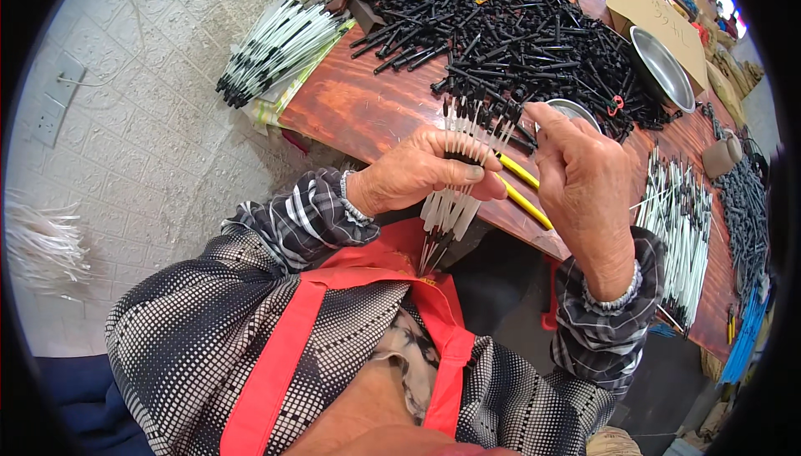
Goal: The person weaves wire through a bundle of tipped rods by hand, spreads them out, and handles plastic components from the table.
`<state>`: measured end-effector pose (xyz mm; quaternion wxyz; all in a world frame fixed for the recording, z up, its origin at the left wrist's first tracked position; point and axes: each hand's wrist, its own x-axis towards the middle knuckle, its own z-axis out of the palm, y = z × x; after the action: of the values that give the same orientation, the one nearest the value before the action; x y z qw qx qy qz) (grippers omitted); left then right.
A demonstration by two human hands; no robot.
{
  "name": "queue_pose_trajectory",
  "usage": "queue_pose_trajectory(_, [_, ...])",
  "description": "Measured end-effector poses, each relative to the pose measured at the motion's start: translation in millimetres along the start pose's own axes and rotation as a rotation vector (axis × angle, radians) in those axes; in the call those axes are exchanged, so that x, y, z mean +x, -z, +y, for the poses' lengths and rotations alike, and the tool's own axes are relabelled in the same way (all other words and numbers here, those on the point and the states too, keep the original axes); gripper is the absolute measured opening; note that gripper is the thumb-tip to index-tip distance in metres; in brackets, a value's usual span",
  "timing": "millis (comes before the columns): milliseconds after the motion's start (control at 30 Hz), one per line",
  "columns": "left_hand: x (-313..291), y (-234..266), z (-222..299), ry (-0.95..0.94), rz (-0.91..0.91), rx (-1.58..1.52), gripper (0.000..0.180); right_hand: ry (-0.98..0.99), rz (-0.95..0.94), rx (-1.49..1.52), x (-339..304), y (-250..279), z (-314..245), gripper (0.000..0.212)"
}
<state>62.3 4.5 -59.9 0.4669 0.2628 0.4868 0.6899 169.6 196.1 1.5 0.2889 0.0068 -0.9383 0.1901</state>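
My left hand [421,171] is closed around a fanned bundle of thin white sticks with black tips [452,210], the thumb pressed across a dark band at its middle. Their black-tipped upper ends spread out above the fingers, and the lower ends hang over the red apron [417,247]. Just right of the fan, my right hand [588,176] is raised with fingers curled and the index fingertip near the upper tips. Whatever it may pinch is too small to make out. Two yellow handles [526,206] show between the hands, their other end hidden behind my left hand.
A big heap of black plastic pieces [517,35] covers the far part of the wooden table [342,114]. White stick bundles lie at the left corner [279,47] and right [677,239]. A metal dish [663,68] leans by a cardboard box [655,18]; a smaller metal bowl [576,110] sits behind my right hand.
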Motion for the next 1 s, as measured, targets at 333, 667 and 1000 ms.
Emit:
queue_pose_trajectory(333, [-4,1,1,-0.016,-0.009,0.042,0.02,0.014,-0.072,-0.068,4,4,-9,0.023])
queue_pose_trajectory(667, [-10,-4,4,0.053,0.007,-0.091,0.024,-0.019,-0.04,-0.027,3,2,-18,0.027])
queue_pose_trajectory(1000, [-17,-5,5,0.006,-0.005,-0.034,0.021,0.079,-0.012,-0.011,6,-4,-18,0.028])
